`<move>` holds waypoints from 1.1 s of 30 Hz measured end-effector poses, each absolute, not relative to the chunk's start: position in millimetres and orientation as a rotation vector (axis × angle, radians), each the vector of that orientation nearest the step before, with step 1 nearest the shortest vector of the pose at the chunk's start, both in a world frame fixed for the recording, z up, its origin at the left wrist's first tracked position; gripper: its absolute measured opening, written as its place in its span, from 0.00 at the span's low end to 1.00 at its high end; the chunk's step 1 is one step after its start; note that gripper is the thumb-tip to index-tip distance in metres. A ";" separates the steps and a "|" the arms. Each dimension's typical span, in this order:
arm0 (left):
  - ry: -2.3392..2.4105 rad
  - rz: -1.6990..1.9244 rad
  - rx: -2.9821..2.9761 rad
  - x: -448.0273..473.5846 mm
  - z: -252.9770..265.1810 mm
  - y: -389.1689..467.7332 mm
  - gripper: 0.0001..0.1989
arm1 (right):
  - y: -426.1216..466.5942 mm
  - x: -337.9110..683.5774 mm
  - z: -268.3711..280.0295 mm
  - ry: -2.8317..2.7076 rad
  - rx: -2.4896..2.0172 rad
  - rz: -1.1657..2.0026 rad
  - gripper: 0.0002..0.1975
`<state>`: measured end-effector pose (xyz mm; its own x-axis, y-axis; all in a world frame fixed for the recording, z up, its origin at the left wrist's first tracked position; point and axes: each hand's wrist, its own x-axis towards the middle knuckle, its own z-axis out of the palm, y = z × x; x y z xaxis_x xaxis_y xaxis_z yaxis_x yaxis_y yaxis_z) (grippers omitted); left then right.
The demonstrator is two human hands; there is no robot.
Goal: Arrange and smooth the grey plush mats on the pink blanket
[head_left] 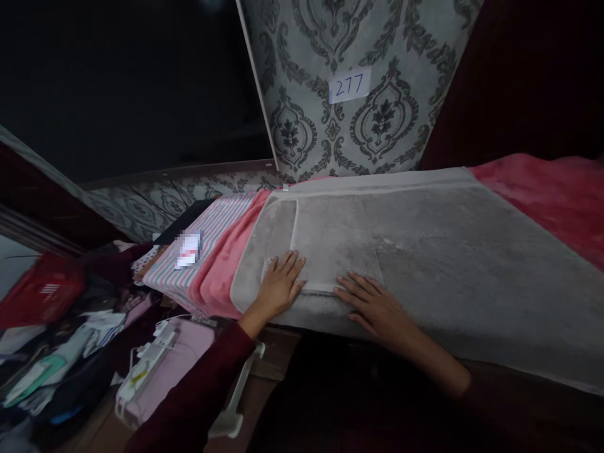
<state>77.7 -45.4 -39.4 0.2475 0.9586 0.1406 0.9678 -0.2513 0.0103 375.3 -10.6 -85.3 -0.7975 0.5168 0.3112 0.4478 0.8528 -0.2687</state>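
A grey plush blanket (453, 251) lies spread over a long raised surface in front of me. On its left part rests a folded grey fleece piece (330, 236) of nearly the same colour, its edges just visible. My left hand (280, 283) lies flat on the near left corner of this folded piece, fingers stretched out. My right hand (372, 305) rests palm down at its near right corner, fingers spread. Neither hand grips anything.
Left of the blanket are a pink blanket (224, 277) and a striped cloth (207, 229). Clothes (70, 358), a power strip (151, 365) and a white hanger (240, 390) lie lower left. Behind stand a large dark screen (132, 82) and a patterned wall (321, 132).
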 end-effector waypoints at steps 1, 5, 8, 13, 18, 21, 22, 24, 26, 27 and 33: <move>-1.873 -0.198 -2.411 77.9 -39.5 -48.4 0.28 | -8.7 378.3 -82.7 -2.638 -0.709 0.290 0.27; -1.832 -0.301 -2.361 86.7 -35.4 -56.3 0.27 | 9.4 379.6 -61.9 -2.552 -0.714 0.401 0.25; -1.718 -0.351 -2.397 98.7 -36.5 -59.6 0.28 | 31.7 366.0 -43.6 -2.573 -0.703 0.418 0.26; -1.674 -0.445 -2.347 113.1 -65.0 -66.7 0.31 | 77.8 325.7 -27.7 -2.798 -0.585 0.453 0.29; -1.639 -0.649 -2.136 122.6 -91.7 -73.8 0.30 | 126.8 286.1 -28.9 -2.968 -0.520 0.462 0.32; -1.613 -0.769 -2.044 126.6 -95.1 -75.4 0.30 | 158.1 266.9 -29.7 -3.004 -0.461 0.388 0.32; -1.605 -0.792 -2.031 127.1 -95.1 -75.6 0.31 | 169.2 260.9 -29.2 -3.012 -0.457 0.369 0.32; -1.592 -0.830 -2.023 127.1 -95.0 -75.7 0.32 | 192.1 249.1 -27.5 -3.025 -0.488 0.339 0.32; -1.579 -0.885 -2.013 126.8 -96.7 -75.0 0.32 | 215.1 237.4 -25.8 -3.036 -0.546 0.307 0.32; -1.574 -0.920 -2.003 127.0 -98.7 -74.2 0.31 | 226.3 231.6 -25.5 -3.038 -0.575 0.291 0.33; -1.554 -1.126 -1.884 132.0 -125.5 -64.7 0.28 | 277.2 200.3 -30.8 -3.014 -0.686 0.226 0.35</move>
<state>132.0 -64.7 -125.5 0.0329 0.5863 0.8094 0.9519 -0.2652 0.1535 200.3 277.2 -30.8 -0.9011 0.4334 0.0090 0.4272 0.8914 -0.1512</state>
